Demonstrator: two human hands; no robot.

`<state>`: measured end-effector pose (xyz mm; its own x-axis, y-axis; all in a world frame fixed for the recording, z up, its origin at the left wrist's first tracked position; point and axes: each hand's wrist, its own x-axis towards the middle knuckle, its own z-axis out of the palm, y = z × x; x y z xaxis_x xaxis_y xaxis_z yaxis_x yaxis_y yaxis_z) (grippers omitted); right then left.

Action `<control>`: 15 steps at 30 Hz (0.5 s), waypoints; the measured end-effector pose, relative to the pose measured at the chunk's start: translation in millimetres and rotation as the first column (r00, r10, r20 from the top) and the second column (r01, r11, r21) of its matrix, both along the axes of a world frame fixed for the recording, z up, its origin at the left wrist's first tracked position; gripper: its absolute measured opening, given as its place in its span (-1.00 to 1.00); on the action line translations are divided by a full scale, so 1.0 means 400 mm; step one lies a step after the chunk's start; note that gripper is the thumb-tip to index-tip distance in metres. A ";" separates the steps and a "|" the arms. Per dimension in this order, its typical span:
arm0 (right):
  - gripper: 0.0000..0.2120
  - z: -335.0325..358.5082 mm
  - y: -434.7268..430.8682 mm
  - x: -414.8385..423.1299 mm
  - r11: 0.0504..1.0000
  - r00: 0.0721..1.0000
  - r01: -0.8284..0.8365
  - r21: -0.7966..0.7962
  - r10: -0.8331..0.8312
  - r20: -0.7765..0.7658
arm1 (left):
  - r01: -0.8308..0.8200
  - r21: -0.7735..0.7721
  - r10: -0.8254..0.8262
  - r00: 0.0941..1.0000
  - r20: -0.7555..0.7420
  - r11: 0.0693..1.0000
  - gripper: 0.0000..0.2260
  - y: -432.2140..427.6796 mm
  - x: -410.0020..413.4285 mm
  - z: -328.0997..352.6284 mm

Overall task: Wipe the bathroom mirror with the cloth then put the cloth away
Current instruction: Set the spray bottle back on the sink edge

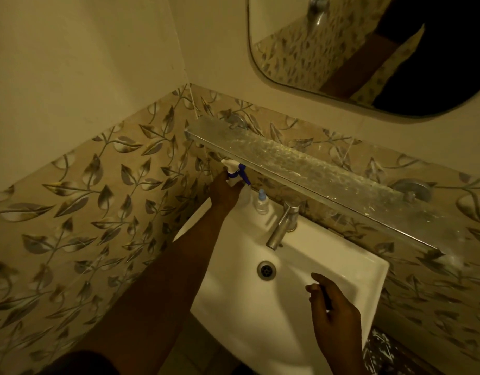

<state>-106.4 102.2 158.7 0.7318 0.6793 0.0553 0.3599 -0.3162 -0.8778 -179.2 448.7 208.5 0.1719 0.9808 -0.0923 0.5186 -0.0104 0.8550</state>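
The bathroom mirror (368, 50) hangs on the wall at the upper right, showing a dark reflection of a person. My left hand (224, 192) reaches to the back left corner of the white sink (363, 269) and is closed around a spray bottle (234, 173) with a white and blue trigger head, just under the glass shelf. My right hand (333, 307) hovers over the sink's front right part, fingers loosely curled and apart, holding nothing. No cloth is in view.
A dusty glass shelf (314, 169) runs along the wall above the sink. A chrome tap (283, 226) stands at the sink's back, with a small clear bottle (261, 203) beside it. Leaf-patterned tiles (84, 212) cover the lower walls. The drain (266, 270) sits mid-basin.
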 end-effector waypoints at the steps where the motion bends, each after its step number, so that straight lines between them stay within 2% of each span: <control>1: -0.70 -0.004 -0.003 0.000 1.000 1.000 0.002 -0.006 -0.002 0.001 | 0.015 -0.017 -0.015 1.000 0.008 1.000 -0.51 0.003 -0.007 0.000; 6: -0.70 -0.018 -0.005 -0.009 1.000 1.000 0.016 -0.014 -0.016 0.000 | 0.069 -0.032 -0.070 0.997 -0.017 0.997 -0.53 0.021 -0.034 0.000; 10: -0.72 -0.012 0.003 -0.021 1.000 1.000 0.002 -0.018 -0.002 -0.013 | 0.078 0.020 -0.079 0.997 0.014 0.997 -0.44 0.019 -0.040 0.002; 15: -0.74 -0.010 0.002 -0.029 0.999 1.000 -0.024 -0.030 0.023 -0.006 | 0.121 -0.076 -0.118 0.992 0.046 0.990 -0.35 0.025 -0.043 -0.002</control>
<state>-117.8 102.9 154.6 0.7158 0.6976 0.0304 0.3625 -0.3341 -0.8701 -196.3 458.7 207.8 0.2926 0.9430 -0.1586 0.4820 -0.0022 0.8761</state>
